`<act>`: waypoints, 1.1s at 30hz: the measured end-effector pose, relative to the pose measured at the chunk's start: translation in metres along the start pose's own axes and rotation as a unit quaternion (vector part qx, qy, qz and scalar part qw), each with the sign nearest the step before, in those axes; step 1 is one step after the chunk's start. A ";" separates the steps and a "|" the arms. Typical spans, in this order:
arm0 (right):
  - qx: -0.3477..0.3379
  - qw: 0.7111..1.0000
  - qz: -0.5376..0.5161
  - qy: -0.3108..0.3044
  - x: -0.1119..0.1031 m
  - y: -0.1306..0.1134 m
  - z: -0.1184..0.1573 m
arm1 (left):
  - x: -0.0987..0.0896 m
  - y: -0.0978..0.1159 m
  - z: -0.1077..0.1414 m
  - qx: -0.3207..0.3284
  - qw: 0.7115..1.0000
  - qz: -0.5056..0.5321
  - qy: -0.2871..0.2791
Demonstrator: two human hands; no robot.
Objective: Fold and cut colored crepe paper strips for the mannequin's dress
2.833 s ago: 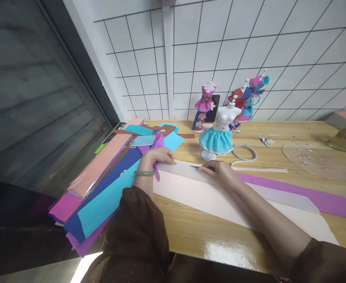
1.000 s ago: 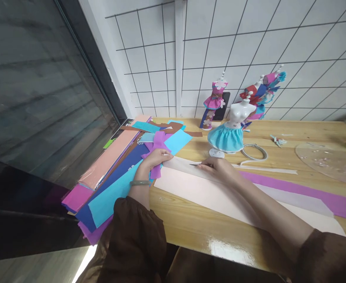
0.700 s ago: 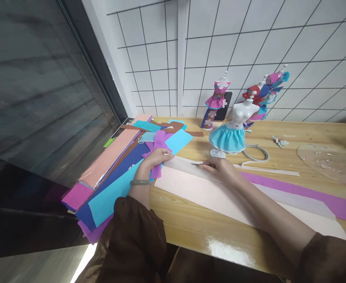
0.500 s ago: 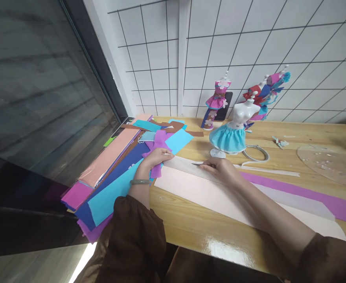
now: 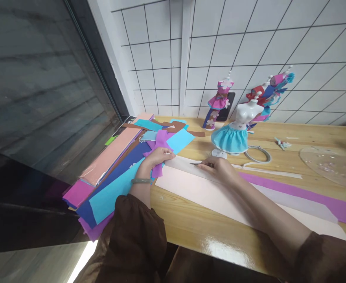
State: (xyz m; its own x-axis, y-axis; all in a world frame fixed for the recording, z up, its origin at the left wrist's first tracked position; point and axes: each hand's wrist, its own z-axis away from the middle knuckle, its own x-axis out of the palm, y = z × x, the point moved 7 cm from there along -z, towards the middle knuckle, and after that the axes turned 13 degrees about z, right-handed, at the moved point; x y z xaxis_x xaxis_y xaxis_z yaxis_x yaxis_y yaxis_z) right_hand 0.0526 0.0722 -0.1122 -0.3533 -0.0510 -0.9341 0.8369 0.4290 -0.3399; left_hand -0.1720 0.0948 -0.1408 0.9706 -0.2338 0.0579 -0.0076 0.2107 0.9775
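My left hand (image 5: 159,157) pinches the left end of a whitish, thin strip (image 5: 182,164) that lies on the table. In my closed right hand (image 5: 217,167) is a thin, dark, pointed tool (image 5: 194,164); its tip rests over the strip and points left. My fingers hide the rest of the tool, so I cannot tell whether it is scissors or tweezers. A wider pale pink strip (image 5: 187,186) lies along the near side of the whitish one, partly under my right forearm. Crumpled purple material (image 5: 162,137) is just behind my left hand.
Coloured sheets (image 5: 111,153) pile up at the left. Behind my right hand stands a small white mannequin (image 5: 246,114) in a turquoise skirt, with a tape roll (image 5: 258,154) beside it. More dressed mannequins and a phone (image 5: 227,106) stand further back. A clear round dish (image 5: 329,167) is at right.
The pointed tool has slid slightly left along the strip with my right hand. My left hand keeps its pinch on the strip's end. The whole view has shifted a little.
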 end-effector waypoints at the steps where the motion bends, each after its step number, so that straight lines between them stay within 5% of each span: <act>1: -0.001 1.000 0.002 0.001 0.000 -0.001 -0.001 | 0.000 0.000 0.000 -0.001 1.000 -0.001 -0.001; 33: -0.004 1.000 -0.016 -0.005 0.012 -0.009 -0.011 | 0.000 -0.002 -0.001 -0.001 1.000 0.007 -0.014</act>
State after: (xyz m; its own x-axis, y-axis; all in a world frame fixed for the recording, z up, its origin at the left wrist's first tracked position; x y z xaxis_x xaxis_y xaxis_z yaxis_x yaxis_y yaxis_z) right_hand 0.0362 0.0772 -0.1186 -0.3748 -0.0740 -0.9242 0.8225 0.4335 -0.3682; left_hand -0.1717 0.0951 -0.1434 0.9635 -0.2563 0.0774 -0.0208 0.2166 0.9760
